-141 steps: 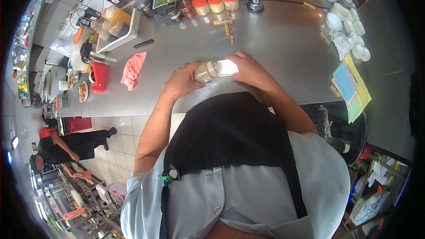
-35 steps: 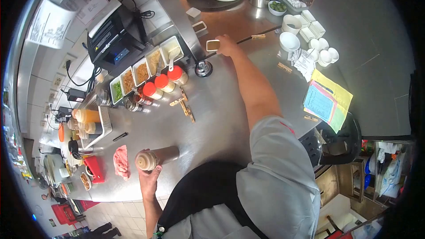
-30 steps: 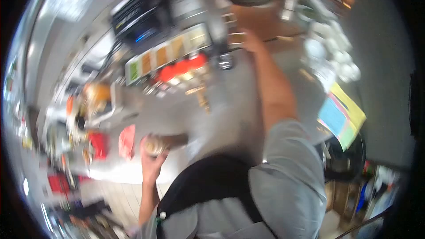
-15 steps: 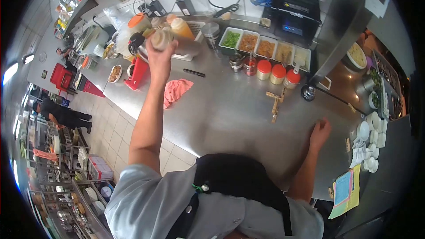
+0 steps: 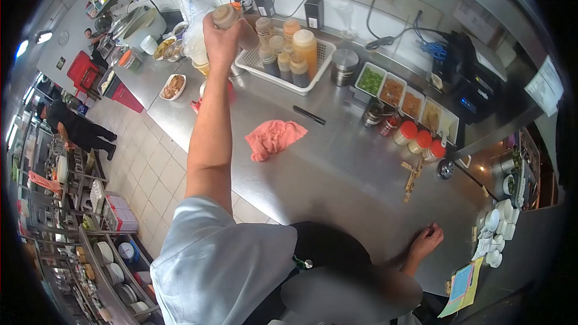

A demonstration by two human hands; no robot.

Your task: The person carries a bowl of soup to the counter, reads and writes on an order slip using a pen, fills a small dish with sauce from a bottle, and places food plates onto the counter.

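My left hand (image 5: pixel 220 41) is closed around a squeeze bottle (image 5: pixel 247 35), raised at arm's length beside a white plastic basket (image 5: pixel 310 87). Several other squeeze bottles stand in that basket, among them a tall one with yellow-orange sauce (image 5: pixel 305 51) and some with dark sauce (image 5: pixel 299 71). Under my left forearm, something red (image 5: pixel 231 91) is partly hidden. My right hand (image 5: pixel 426 241) rests on the steel counter (image 5: pixel 355 180) at the right, its fingers loosely bent and nothing seen in it.
A pink cloth (image 5: pixel 274 138) and a black pen (image 5: pixel 309 115) lie on the counter. Behind are topping trays (image 5: pixel 392 92), red-lidded jars (image 5: pixel 419 141), a ladle (image 5: pixel 445 169) and a printer (image 5: pixel 475 78). A dish of food (image 5: pixel 174 86) sits left. A person (image 5: pixel 75 126) stands across the aisle.
My view has turned left, so the counter things appear further right. My left hand still grips the bottle, now with the basket's bottles in plain sight. My right hand stays at the counter.
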